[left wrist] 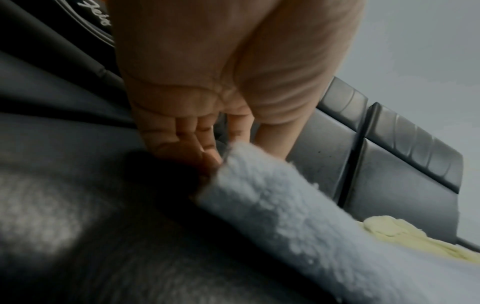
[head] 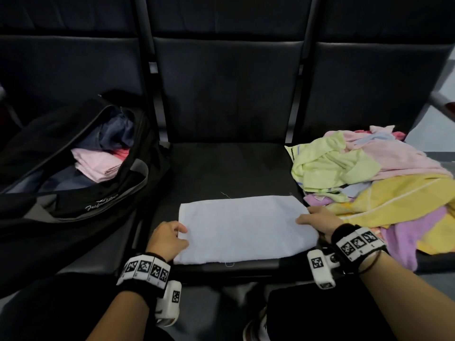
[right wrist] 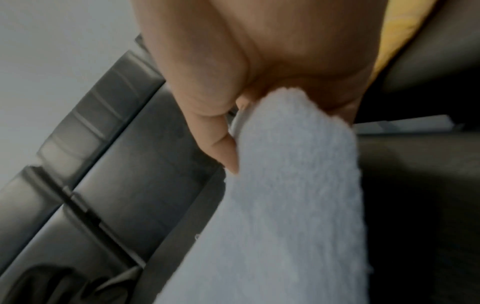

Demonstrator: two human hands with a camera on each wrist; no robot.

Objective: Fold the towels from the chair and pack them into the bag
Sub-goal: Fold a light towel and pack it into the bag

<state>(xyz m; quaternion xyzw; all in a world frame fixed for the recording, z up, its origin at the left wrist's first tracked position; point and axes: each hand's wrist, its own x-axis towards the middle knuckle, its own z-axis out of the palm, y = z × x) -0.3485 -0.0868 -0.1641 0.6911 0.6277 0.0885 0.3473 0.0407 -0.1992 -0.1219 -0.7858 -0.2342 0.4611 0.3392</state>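
A pale blue towel (head: pixel 243 230) lies flat, folded into a rectangle, on the middle black seat (head: pixel 229 168). My left hand (head: pixel 170 238) pinches its left edge; the left wrist view shows the thumb and fingers closing on the towel's edge (left wrist: pixel 259 197). My right hand (head: pixel 317 217) holds the right edge, fingers under and thumb on top of the towel (right wrist: pixel 285 185). An open black bag (head: pixel 61 153) lies on the left seat with folded pink and blue towels (head: pixel 98 163) inside. A heap of unfolded towels (head: pixel 364 173) in green, pink, yellow and purple covers the right seat.
Dark seat backs (head: pixel 226 70) rise behind all three seats, with metal posts between them. My knees and a shoe (head: pixel 256 326) show below the front edge of the seat. Pale floor (head: pixel 433 124) shows at the far right.
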